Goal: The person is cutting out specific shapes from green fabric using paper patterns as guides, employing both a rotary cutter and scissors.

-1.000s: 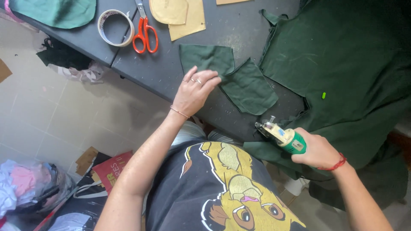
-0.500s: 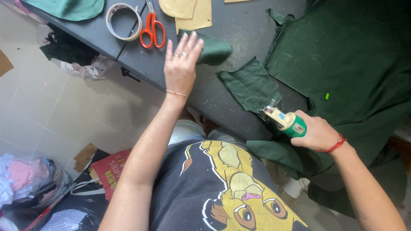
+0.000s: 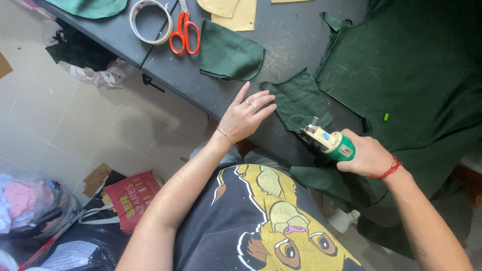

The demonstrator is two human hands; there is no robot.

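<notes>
My right hand [image 3: 369, 153] grips a green and cream electric fabric cutter [image 3: 329, 141] at the near edge of the dark grey table [image 3: 291, 40]. Its blade end sits against a small cut piece of dark green cloth [image 3: 301, 100]. My left hand [image 3: 246, 115] hovers flat with fingers apart just left of that piece, holding nothing. A second cut green piece [image 3: 228, 52] lies further left on the table. A large sheet of dark green fabric [image 3: 416, 75] covers the right side and hangs over the edge.
Orange-handled scissors [image 3: 184, 32] and a roll of tape [image 3: 150, 21] lie at the table's far left, with tan paper patterns [image 3: 236, 12] behind. On the tiled floor below stand a red bag [image 3: 131, 198] and bundles of cloth scraps [image 3: 25, 200].
My left hand slid one cut green piece away to the left, let it go, and came back beside the remaining small piece. The right hand kept hold of the cutter.
</notes>
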